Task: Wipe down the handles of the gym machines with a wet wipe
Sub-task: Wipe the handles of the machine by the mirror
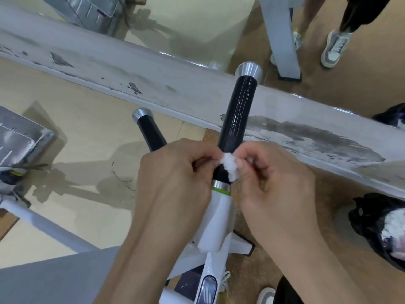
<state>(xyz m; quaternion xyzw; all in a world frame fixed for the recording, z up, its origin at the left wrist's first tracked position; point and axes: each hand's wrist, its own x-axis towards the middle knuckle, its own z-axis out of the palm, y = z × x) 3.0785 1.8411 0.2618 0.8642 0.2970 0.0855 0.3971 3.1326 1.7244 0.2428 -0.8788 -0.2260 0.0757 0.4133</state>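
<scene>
Wipe [230, 166]: a small white wad, crumpled and lumpy, pressed to the lower end of the black handle just above its ring.
Handle [237, 113]: a long black tube that tilts up and away, glossy, with pale streaks along its length.
Cap [249, 70]: a flared silver end piece on the handle's far tip.
Ring [221, 187]: a silver band with a thin green line under it, where the black part meets the white arm [217, 222].
Left hand [175, 178]: fingers curled, grip narrow, the tips pinching the wipe's left edge beside the handle.
Right hand [271, 183]: fingers curled, grip narrow, pinching the wipe's right side.
Second handle [149, 132]: same black tube and silver cap, left of the first, its lower part hidden behind the left hand.
Beam [153, 84]: a white bar with chipped, grey-scuffed paint, crossing behind both handles.
Floor [76, 150]: pale beige on the left, brown speckled on the right.
</scene>
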